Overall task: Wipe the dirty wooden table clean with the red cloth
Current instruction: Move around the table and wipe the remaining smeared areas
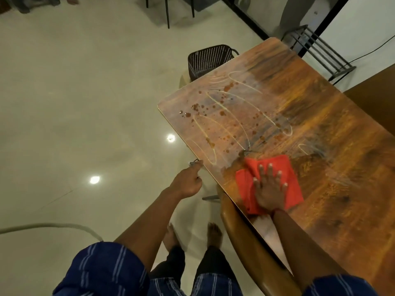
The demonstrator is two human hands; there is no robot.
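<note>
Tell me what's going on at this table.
A person is wiping a wooden table. The right hand presses flat on a red cloth near the table's near edge. The left hand is by the edge, off the top; whether it holds anything is unclear. Beyond the cloth lie brown spots and pale streaks, not yet wiped.

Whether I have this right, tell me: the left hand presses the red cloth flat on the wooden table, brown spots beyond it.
Wrong hand. The head view shows the right hand presses the red cloth flat on the wooden table, brown spots beyond it.
</note>
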